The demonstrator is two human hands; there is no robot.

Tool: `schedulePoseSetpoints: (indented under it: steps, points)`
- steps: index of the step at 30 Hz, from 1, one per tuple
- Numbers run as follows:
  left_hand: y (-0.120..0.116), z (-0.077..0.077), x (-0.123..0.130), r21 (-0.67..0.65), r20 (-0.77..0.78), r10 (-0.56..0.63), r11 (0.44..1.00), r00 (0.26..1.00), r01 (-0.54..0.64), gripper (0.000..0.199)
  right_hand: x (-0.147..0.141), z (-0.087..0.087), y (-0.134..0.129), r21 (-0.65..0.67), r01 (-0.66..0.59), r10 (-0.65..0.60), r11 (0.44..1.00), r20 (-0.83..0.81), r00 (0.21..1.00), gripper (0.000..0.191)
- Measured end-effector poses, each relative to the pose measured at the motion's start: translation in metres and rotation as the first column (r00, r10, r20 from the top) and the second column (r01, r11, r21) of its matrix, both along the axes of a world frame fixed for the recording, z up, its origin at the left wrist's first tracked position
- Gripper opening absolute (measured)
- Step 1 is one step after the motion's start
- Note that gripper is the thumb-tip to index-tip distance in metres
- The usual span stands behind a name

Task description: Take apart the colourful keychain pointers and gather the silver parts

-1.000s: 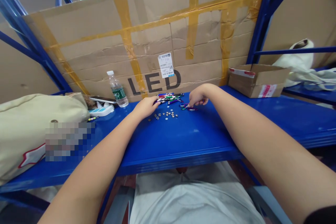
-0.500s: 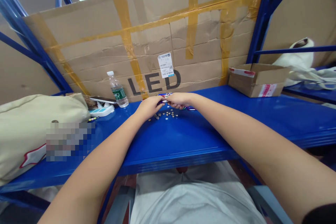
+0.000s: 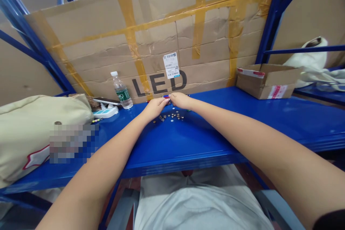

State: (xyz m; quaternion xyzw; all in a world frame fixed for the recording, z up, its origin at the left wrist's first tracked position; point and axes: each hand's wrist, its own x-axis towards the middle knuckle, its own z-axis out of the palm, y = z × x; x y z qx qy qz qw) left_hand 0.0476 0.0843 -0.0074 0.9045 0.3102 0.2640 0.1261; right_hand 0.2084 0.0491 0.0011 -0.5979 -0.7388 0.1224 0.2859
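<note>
Both left hand [image 3: 156,107] and right hand [image 3: 180,100] were close together at the coloured pieces [image 3: 166,96], beyond small metal discs [image 3: 178,116] on the bench [image 3: 202,140]; remotely, I couldn't tell whether either grip was closed, and judged a high, light touch safest.

Both arms are extended forward and angled inward, so that the left hand [image 3: 156,107] and the right hand [image 3: 180,100] are brought together at the fingertips. The left forearm [image 3: 115,147] is slanted up to the right, the right forearm [image 3: 242,131] up to the left. The back of each hand is turned upward; the fingers are bent, their undersides largely hidden.
</note>
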Motion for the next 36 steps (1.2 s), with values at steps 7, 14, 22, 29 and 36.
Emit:
schedulePoseSetpoints:
  steps: [7,14,22,29,36]
  points:
    - [-0.003,-0.003,-0.001,-0.085,0.142,-0.009,0.996,0.99,0.021,0.016,0.003,0.002,0.002,0.062,-0.054,0.034,0.997,0.285,0.958,0.03]
    - [0.001,0.0,-0.001,-0.313,0.259,-0.038,0.942,0.965,0.121,0.023,0.003,-0.005,0.005,0.309,-0.03,-0.048,0.95,0.24,0.97,0.037]
    - [-0.002,0.002,-0.005,-0.71,0.461,-0.06,0.573,0.885,0.409,0.035,0.003,-0.004,-0.01,0.476,-0.038,-0.211,0.878,0.459,0.863,0.038]
    - [-0.004,-0.002,0.0,-0.546,0.463,-0.044,0.773,0.886,0.324,0.032,0.006,-0.001,-0.002,0.377,-0.068,-0.07,0.924,0.341,0.937,0.033]
    - [-0.001,-0.002,-0.001,-0.373,0.306,-0.082,0.906,0.948,0.199,0.021,0.011,-0.005,0.003,0.335,-0.098,-0.027,0.937,0.349,0.937,0.034]
